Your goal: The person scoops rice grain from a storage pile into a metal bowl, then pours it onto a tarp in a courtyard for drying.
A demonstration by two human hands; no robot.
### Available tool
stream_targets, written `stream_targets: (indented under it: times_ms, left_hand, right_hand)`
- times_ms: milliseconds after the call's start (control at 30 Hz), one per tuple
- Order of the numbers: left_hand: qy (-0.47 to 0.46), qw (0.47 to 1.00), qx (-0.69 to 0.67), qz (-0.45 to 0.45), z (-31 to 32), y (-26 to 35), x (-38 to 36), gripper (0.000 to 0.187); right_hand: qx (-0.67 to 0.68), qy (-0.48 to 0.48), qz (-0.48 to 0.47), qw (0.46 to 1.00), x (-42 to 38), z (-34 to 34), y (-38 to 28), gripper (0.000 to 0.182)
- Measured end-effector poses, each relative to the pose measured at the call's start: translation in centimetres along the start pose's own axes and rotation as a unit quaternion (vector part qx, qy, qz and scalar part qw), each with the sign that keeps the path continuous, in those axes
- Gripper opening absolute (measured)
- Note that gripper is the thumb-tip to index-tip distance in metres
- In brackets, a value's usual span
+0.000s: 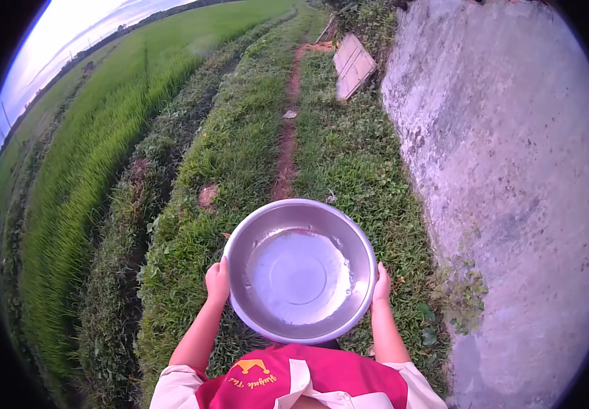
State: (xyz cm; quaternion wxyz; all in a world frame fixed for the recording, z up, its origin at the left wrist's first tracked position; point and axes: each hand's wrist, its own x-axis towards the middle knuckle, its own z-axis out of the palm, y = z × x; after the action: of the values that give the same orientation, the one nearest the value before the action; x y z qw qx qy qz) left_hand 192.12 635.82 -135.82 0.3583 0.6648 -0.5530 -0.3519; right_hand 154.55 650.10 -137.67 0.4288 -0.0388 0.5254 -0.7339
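A wide, round metal basin (pixel 300 273) is held level in front of the body, and nothing shows inside it. My left hand (pixel 217 279) grips its left rim, with the thumb at the edge and the other fingers mostly hidden under or behind it. On the right side, my right hand (pixel 381 283) holds the opposite rim the same way. Both forearms reach forward from light sleeves, and a red and cream top shows below the basin.
A narrow dirt path (pixel 286 157) runs ahead through grass. A pale wall (pixel 499 170) stands along the right. A tilted board (pixel 354 66) lies near its far end. To the left are a weedy ditch (pixel 138 177) and a green field (pixel 97 150).
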Motion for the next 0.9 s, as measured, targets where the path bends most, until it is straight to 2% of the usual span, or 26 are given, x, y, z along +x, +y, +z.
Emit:
stream_targets:
  times_ms: [67,133,233,267,333,400,433,467,533,567,667,733,767,833,900]
  left_hand:
    - [0.016,0.999,-0.032,0.027,5.9,2.4,7.3,0.047]
    - [-0.035,0.999,0.008,0.013,10.8,4.8,14.4,0.047]
    - [-0.023,0.999,-0.04,0.009,19.1,7.8,25.7,0.047]
    - [-0.007,0.999,-0.04,0.008,20.5,8.9,28.8,0.047]
    - [-0.012,0.998,0.052,0.018,23.0,11.7,36.2,0.046]
    - [-0.004,1.0,-0.016,0.014,24.6,15.6,42.5,0.047]
    - [0.001,1.0,-0.022,0.006,25.1,17.6,45.5,0.047]
    - [0.011,1.0,-0.023,-0.01,26.6,16.9,49.7,0.046]
    - [0.015,0.999,-0.046,-0.016,28.4,20.2,55.7,0.046]
    - [0.025,0.999,-0.037,-0.02,30.0,19.7,59.5,0.047]
    - [0.051,0.997,-0.065,-0.006,35.5,18.9,72.0,0.047]
    - [0.064,0.997,-0.05,0.006,38.8,21.2,80.8,0.047]
    - [0.038,0.997,-0.064,-0.009,40.0,22.9,84.3,0.046]
    - [-0.021,0.997,-0.066,-0.031,42.0,26.7,90.9,0.045]
    - [-0.018,0.999,-0.05,-0.011,44.9,30.2,97.1,0.046]
  right_hand:
    - [0.018,0.025,-0.032,0.999,7.0,3.2,-0.9,0.032]
    - [0.056,0.012,-0.024,0.998,15.2,4.9,-0.7,0.034]
    - [0.047,0.031,-0.038,0.998,29.1,8.9,-1.7,0.034]
    - [0.027,0.031,-0.033,0.999,32.4,10.7,-1.7,0.034]
    - [-0.008,0.03,-0.044,0.999,38.3,15.6,-3.3,0.034]
    - [-0.022,0.027,-0.039,0.999,44.7,20.8,-5.1,0.034]
    - [-0.076,0.028,-0.055,0.995,48.0,23.2,-6.0,0.034]
    - [-0.096,0.014,-0.061,0.993,52.4,24.9,-5.9,0.034]
    - [-0.021,-0.001,-0.032,0.999,60.1,30.4,-6.2,0.034]
    - [0.014,-0.047,-0.027,0.998,63.9,33.1,-6.1,0.045]
    - [0.042,-0.072,0.015,0.996,72.1,42.2,-6.9,0.054]
    - [0.051,-0.035,-0.011,0.998,80.0,45.6,-5.5,0.058]
    - [0.045,-0.023,-0.001,0.999,83.3,47.2,-5.7,0.057]
    - [0.047,0.0,0.012,0.999,89.1,50.8,-7.0,0.054]
    - [0.047,-0.005,0.008,0.999,93.9,54.7,-9.7,0.053]
